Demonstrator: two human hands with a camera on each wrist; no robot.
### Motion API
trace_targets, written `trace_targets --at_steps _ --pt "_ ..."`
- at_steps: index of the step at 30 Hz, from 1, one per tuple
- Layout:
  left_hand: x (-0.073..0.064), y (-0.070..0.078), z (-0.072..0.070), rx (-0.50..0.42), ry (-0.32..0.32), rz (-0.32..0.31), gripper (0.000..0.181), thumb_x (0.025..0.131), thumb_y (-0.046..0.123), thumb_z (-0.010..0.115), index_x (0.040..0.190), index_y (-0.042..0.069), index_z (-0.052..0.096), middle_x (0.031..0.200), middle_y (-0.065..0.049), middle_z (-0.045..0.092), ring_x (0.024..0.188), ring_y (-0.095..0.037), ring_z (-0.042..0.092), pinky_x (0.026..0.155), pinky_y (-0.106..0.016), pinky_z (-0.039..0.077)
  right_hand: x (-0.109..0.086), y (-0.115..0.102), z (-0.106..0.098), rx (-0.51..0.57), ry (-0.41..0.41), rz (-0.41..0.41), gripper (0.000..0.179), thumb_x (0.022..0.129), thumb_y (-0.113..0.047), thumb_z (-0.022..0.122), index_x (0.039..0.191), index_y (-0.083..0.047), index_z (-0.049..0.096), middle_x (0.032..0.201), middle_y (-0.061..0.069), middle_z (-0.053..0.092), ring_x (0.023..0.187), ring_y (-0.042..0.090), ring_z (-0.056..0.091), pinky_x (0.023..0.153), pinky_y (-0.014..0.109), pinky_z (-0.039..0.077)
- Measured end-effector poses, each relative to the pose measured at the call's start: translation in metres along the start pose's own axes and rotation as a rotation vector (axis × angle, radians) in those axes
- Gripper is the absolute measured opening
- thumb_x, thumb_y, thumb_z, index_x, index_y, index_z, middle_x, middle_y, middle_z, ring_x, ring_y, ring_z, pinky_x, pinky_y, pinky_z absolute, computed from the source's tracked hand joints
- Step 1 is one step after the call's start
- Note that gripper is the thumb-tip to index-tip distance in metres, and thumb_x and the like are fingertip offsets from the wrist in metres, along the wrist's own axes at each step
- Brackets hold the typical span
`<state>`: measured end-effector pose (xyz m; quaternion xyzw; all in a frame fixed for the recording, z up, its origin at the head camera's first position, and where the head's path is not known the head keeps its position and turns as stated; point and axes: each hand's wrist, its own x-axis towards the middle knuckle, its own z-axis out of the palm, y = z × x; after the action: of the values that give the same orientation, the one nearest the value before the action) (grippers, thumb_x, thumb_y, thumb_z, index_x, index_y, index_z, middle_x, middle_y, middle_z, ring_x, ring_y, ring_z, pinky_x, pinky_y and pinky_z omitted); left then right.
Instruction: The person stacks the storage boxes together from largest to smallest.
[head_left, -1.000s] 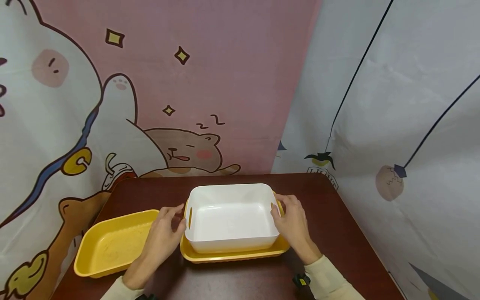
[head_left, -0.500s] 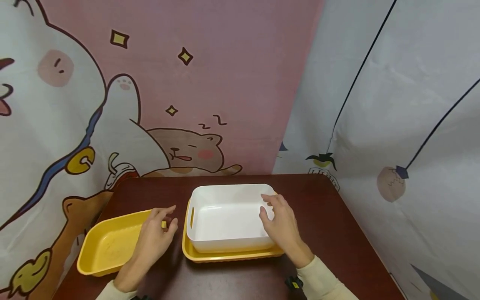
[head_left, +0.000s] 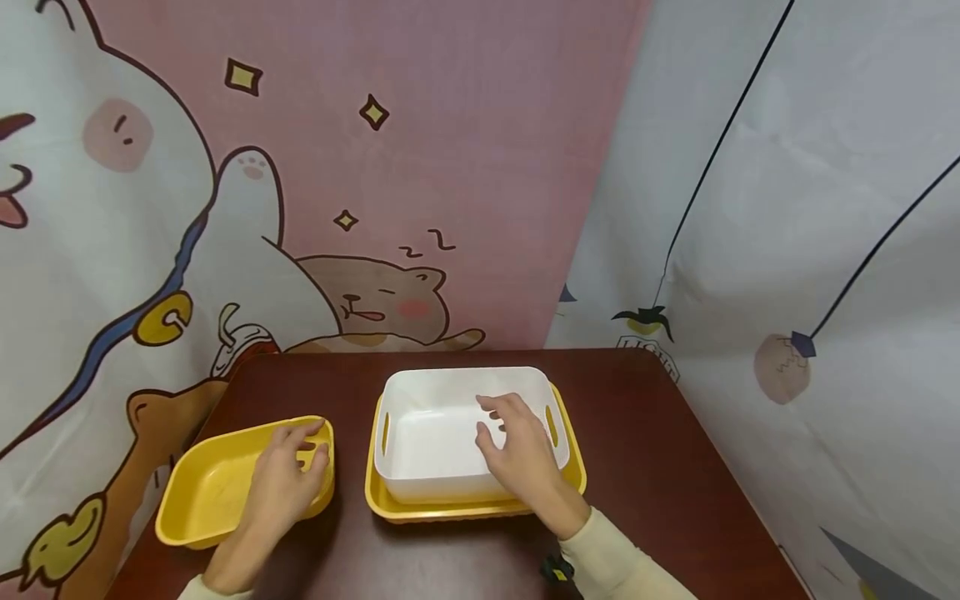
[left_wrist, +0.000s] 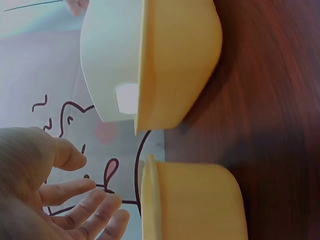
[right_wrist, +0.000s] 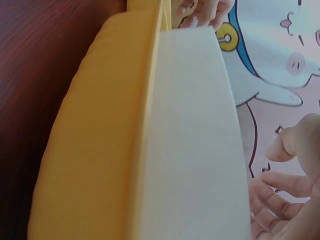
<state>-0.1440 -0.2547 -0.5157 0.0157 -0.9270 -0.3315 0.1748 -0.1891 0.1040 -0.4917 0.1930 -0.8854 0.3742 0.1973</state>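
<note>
A: How does the white bin (head_left: 442, 442) look, and where does it stand?

B: Glossy, rectangular and round-cornered, with a handle slot in each end wall; it sits inside a yellow tray (head_left: 427, 511) on the table (head_left: 637, 483). A second yellow tray (head_left: 213, 492) lies apart, to the left, slightly askew.

A: Which writing is legible?

B: The wall cloth (head_left: 495, 150) bears "LIGHT" (head_left: 649, 350), its base cut off by the table edge, and Z marks above a sleeping cartoon animal (head_left: 390, 300).

A: Materials?

B: Apparently smooth plastic; the tabletop shows streaked, reddish-brown grain.

A: The hands?

B: The left hand (head_left: 279, 483) hovers over the second yellow tray, the right hand (head_left: 521, 454) over the white bin; both are loosely bent, thumbs parted from fingers, holding nothing.
</note>
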Motion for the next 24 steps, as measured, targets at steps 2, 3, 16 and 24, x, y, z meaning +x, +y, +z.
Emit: trace_targets --at_steps 2,3,16,24 --pt "-0.001 -0.004 -0.003 0.006 0.003 -0.006 0.042 0.105 0.007 0.079 0.146 -0.002 0.078 0.135 -0.03 0.073 0.114 -0.043 0.082 0.088 -0.048 0.068 0.002 -0.006 0.004 0.004 -0.019 -0.006 0.039 0.103 -0.009 0.082 0.142 -0.006 0.081 0.128 0.008 0.079 0.113 0.026 0.08 0.094 0.042 0.071" --pt "-0.001 -0.005 -0.004 0.01 0.005 -0.008 0.042 0.105 0.007 0.08 0.146 -0.002 0.078 0.135 -0.03 0.073 0.113 -0.043 0.082 0.088 -0.047 0.068 0.002 -0.009 0.006 0.003 -0.028 -0.009 0.039 0.103 -0.01 0.082 0.142 -0.007 0.081 0.128 0.007 0.079 0.113 0.025 0.08 0.094 0.041 0.071" --pt "-0.001 -0.027 -0.009 0.062 0.068 -0.048 0.042 0.103 0.008 0.081 0.143 -0.002 0.079 0.13 -0.032 0.073 0.112 -0.047 0.081 0.079 -0.042 0.06 0.009 -0.043 0.031 0.063 -0.137 -0.058 0.04 0.104 -0.013 0.081 0.144 -0.011 0.081 0.13 0.006 0.08 0.114 0.025 0.081 0.093 0.037 0.07" --pt "0.001 -0.037 -0.018 0.087 0.059 -0.103 0.044 0.106 0.01 0.078 0.147 -0.003 0.076 0.133 -0.034 0.07 0.118 -0.051 0.078 0.086 -0.058 0.061 0.015 -0.063 0.048 0.098 -0.225 -0.074 0.042 0.106 -0.015 0.079 0.148 -0.01 0.078 0.137 0.007 0.081 0.118 0.026 0.082 0.096 0.03 0.068"
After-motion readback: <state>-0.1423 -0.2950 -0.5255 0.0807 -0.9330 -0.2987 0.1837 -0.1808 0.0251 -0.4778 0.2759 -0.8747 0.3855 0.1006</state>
